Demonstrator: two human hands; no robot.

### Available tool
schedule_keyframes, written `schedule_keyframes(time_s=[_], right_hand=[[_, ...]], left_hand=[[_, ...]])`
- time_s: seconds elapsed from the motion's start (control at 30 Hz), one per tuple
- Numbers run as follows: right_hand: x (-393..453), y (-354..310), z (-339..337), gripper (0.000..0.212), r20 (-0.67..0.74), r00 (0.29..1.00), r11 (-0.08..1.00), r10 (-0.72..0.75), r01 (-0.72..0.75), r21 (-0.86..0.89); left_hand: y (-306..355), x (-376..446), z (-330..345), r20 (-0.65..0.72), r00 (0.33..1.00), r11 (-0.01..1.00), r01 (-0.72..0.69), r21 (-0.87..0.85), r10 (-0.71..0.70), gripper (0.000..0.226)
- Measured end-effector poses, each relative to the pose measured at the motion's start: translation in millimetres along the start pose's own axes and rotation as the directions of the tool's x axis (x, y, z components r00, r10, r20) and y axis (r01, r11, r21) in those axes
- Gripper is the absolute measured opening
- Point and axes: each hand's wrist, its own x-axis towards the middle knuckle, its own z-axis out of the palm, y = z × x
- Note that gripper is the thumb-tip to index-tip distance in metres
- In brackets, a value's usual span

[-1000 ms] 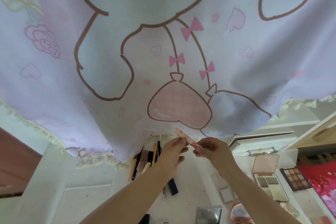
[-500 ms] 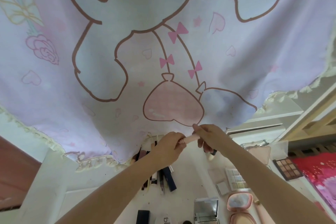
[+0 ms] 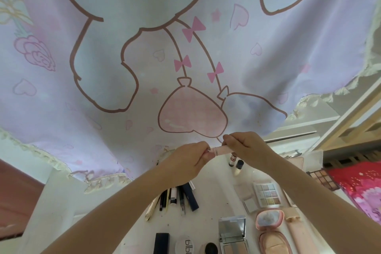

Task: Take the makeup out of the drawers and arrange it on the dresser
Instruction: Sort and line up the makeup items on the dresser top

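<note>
Pink tube (image 3: 220, 150) now level, was tilted; left hand (image 3: 185, 161) and right hand (image 3: 245, 148) pinch its ends above dresser (image 3: 214, 198). Not yet placed.

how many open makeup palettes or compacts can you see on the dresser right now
4: silver mirrored compact at bottom centre, pink cushion compact beside it, pastel eyeshadow palette above, brown-toned palette far right. The arms may hide others.
</note>
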Motion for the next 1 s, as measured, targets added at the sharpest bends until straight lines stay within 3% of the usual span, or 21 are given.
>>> schedule_keyframes(time_s=[0.17,0.27,0.33,0.43,0.63,1.0], right_hand=[[-12.4,9.4,-5.0,0.061,-0.042,0.985,0.981,-0.170,0.165,-0.102],[-10.7,29.8,-39.5,0.034,-0.313,0.949,0.999,-0.038,0.048,0.024],[-6.7,40.5,-54.5,0.029,-0.389,0.921,0.998,0.016,0.012,0.069],[2.9,40.9,-37.0,0.030,-0.339,0.941,0.997,0.012,0.013,0.071],[12.4,36.7,-7.1,0.036,-0.192,0.981,0.998,-0.001,0.014,0.069],[13.7,26.6,11.3,0.032,-0.020,1.000,0.997,0.020,-0.018,0.074]], left_hand=[[3.2,-2.8,2.7,0.077,0.997,0.971,-0.003,-0.240,0.022,0.023],[-20.2,-11.9,-3.3,0.042,0.989,0.917,0.145,-0.371,-0.140,0.030],[-33.7,-14.4,-5.6,0.037,0.982,0.933,0.189,-0.307,-0.187,0.031],[-30.1,-6.9,4.8,0.035,0.987,0.959,0.159,-0.233,-0.155,0.030],[-24.9,0.4,14.4,-0.017,0.988,0.922,0.140,-0.361,-0.156,0.027],[-29.3,3.2,27.3,0.032,0.993,0.940,0.120,-0.318,-0.116,0.031]])
